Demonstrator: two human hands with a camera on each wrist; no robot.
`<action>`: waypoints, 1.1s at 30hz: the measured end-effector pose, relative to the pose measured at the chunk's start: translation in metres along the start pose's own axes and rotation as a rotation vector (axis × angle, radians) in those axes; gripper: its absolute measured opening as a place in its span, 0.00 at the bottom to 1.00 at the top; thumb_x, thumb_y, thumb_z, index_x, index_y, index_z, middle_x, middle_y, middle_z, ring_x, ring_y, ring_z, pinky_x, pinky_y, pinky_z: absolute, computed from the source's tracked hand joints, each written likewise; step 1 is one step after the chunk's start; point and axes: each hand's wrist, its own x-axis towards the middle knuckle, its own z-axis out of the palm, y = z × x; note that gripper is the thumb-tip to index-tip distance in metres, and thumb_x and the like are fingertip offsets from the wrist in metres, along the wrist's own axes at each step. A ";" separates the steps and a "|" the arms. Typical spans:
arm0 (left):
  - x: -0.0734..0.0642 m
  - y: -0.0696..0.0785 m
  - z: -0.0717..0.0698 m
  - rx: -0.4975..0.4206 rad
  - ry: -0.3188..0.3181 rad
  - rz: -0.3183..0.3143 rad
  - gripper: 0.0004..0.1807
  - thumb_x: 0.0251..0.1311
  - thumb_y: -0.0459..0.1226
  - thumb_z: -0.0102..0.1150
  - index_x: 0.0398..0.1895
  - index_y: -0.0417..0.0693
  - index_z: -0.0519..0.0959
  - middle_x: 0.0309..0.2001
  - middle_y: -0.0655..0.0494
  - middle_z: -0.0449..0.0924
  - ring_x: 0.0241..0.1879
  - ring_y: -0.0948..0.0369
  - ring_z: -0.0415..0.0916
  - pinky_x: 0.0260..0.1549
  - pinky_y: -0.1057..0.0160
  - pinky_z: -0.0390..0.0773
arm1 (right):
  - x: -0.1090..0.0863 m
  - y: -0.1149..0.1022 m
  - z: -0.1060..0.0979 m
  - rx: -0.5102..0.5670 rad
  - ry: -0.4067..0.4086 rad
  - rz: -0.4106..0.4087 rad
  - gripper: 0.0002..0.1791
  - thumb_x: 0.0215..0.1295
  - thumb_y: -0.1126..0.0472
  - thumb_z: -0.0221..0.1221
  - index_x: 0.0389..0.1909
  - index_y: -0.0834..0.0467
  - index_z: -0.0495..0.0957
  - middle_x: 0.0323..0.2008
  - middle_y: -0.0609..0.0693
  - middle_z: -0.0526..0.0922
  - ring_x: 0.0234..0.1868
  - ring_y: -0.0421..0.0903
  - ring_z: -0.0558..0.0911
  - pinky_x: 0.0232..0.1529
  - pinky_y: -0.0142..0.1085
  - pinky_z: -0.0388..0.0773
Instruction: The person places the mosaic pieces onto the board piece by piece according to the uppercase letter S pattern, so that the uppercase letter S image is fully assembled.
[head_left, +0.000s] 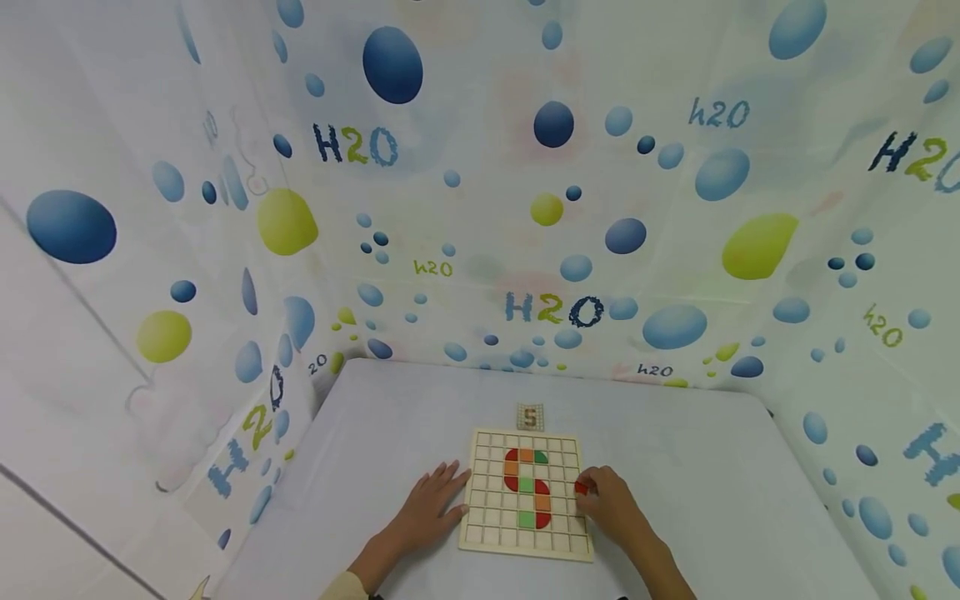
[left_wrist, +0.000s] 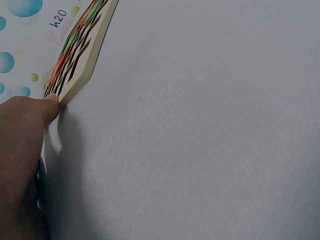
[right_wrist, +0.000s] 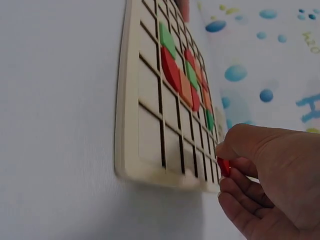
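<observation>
A square wooden grid board (head_left: 496, 537) lies on the white table. Red, orange and green tiles (head_left: 527, 485) sit in its cells in an S-like shape. My left hand (head_left: 429, 510) lies at the board's left side with fingers extended; in the left wrist view its thumb (left_wrist: 49, 106) touches the board's edge. Over the right edge of the board, my right hand (head_left: 613, 505) pinches a small red tile (right_wrist: 224, 166) between thumb and fingers. Part of that tile is hidden by the fingertips.
Just beyond the board's far edge lies a small gridded card (head_left: 530, 417) with an S-like figure. White table surface (head_left: 697, 467) extends on both sides. Behind and beside it hang white curtains (head_left: 480, 217) printed with bubbles and "H2O".
</observation>
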 end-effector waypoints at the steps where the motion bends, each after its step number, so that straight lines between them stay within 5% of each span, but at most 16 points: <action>1: 0.000 0.000 0.000 -0.001 -0.005 -0.002 0.33 0.78 0.51 0.54 0.80 0.48 0.67 0.81 0.38 0.60 0.80 0.35 0.54 0.75 0.26 0.53 | 0.000 -0.005 0.005 0.014 -0.009 -0.017 0.11 0.64 0.65 0.70 0.46 0.61 0.82 0.41 0.49 0.79 0.41 0.43 0.77 0.44 0.40 0.81; 7: 0.001 0.000 0.000 -0.001 -0.011 -0.001 0.33 0.78 0.51 0.54 0.80 0.47 0.66 0.81 0.38 0.59 0.81 0.35 0.54 0.75 0.27 0.52 | -0.001 -0.031 0.028 0.008 -0.062 -0.198 0.10 0.65 0.67 0.68 0.46 0.62 0.83 0.42 0.49 0.80 0.41 0.41 0.76 0.41 0.36 0.83; 13: 0.001 -0.002 0.000 0.006 -0.005 0.006 0.33 0.78 0.51 0.53 0.80 0.48 0.66 0.81 0.39 0.59 0.81 0.35 0.53 0.75 0.27 0.52 | -0.002 -0.050 0.047 -0.051 -0.113 -0.321 0.08 0.67 0.65 0.68 0.44 0.57 0.82 0.35 0.43 0.75 0.36 0.38 0.70 0.33 0.30 0.73; 23: 0.003 -0.007 0.005 0.019 -0.014 0.004 0.34 0.79 0.53 0.52 0.80 0.48 0.66 0.82 0.39 0.59 0.81 0.37 0.53 0.76 0.28 0.53 | -0.007 -0.068 0.071 -0.227 -0.084 -0.499 0.09 0.64 0.58 0.74 0.39 0.47 0.83 0.39 0.36 0.83 0.43 0.38 0.78 0.47 0.43 0.80; 33: 0.003 -0.008 0.004 0.022 -0.014 0.004 0.34 0.79 0.53 0.52 0.81 0.48 0.66 0.82 0.40 0.59 0.81 0.37 0.53 0.76 0.28 0.53 | -0.013 -0.064 0.077 -0.338 -0.087 -0.494 0.11 0.64 0.54 0.74 0.46 0.44 0.89 0.45 0.37 0.86 0.48 0.40 0.81 0.46 0.43 0.78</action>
